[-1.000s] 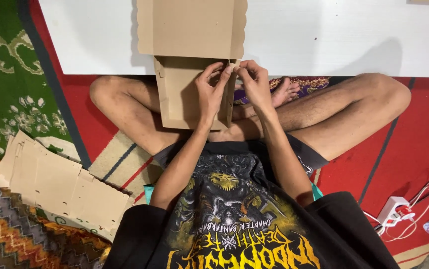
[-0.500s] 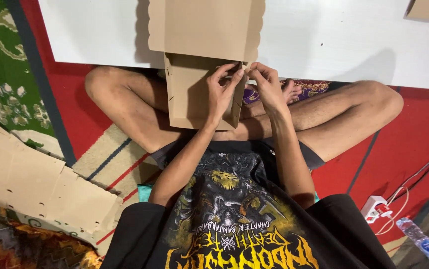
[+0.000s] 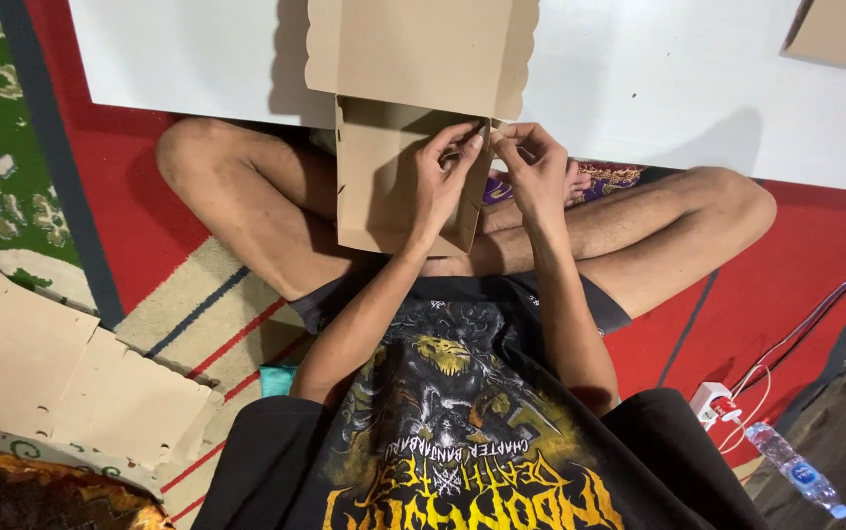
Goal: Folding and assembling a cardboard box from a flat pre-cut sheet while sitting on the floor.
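A brown cardboard box [image 3: 374,177] rests on my crossed legs, its scallop-edged lid [image 3: 423,49] lying open on the white low table [image 3: 197,59]. My left hand [image 3: 440,186] is inside the box and pinches the far right corner of its wall. From outside, my right hand [image 3: 533,169] pinches the same corner. The fingertips of both hands meet there, and they hide the corner tab.
A stack of flat cardboard box blanks [image 3: 50,363] lies on the patterned rug at my left. Another cardboard piece [image 3: 840,34] sits at the table's far right. A white power strip [image 3: 713,402] with cables and a plastic water bottle [image 3: 796,469] lie at the right.
The view has shifted, so everything sits a little further right and lower in the frame. Both hands stay pinched on the same box corner with small finger adjustments.
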